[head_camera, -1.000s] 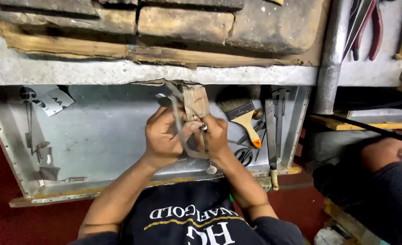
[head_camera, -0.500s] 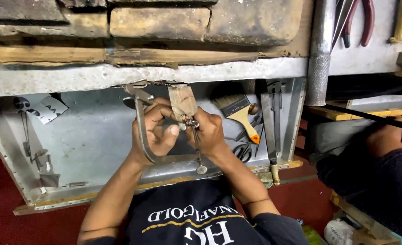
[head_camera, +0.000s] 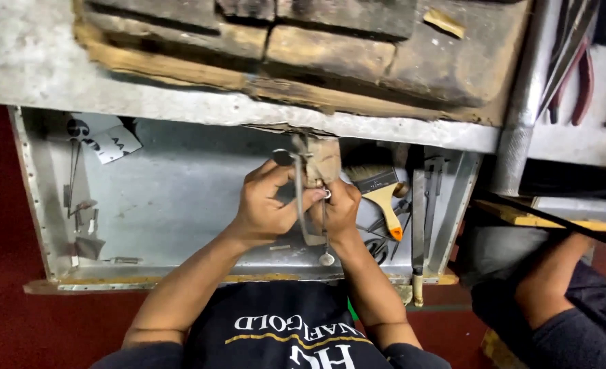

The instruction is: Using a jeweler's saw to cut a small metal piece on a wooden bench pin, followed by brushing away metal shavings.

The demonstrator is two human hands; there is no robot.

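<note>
My left hand [head_camera: 265, 208] grips a metal saw frame [head_camera: 301, 205] that stands almost edge-on, its round end knob [head_camera: 326, 259] hanging below my hands. The fingers of my right hand [head_camera: 342, 212] pinch a small silver ring [head_camera: 327, 194] right beside the frame. Both hands are pressed close together under a worn wooden peg [head_camera: 325, 158] that sticks out from the bench edge. The frame's top end [head_camera: 284, 157] reaches up to the peg.
Below my hands lies a shallow metal tray [head_camera: 180, 198] holding a yellow-handled brush [head_camera: 383, 193], long files [head_camera: 418, 219], small tools [head_camera: 77, 212] and paper scraps [head_camera: 108, 137]. Red-handled pliers [head_camera: 582, 75] and a metal pipe [head_camera: 521, 116] lie at the right. Another person's arm [head_camera: 556, 273] is lower right.
My hands and the saw frame have moved up to the wooden peg. The frame has turned from showing its open side to nearly edge-on.
</note>
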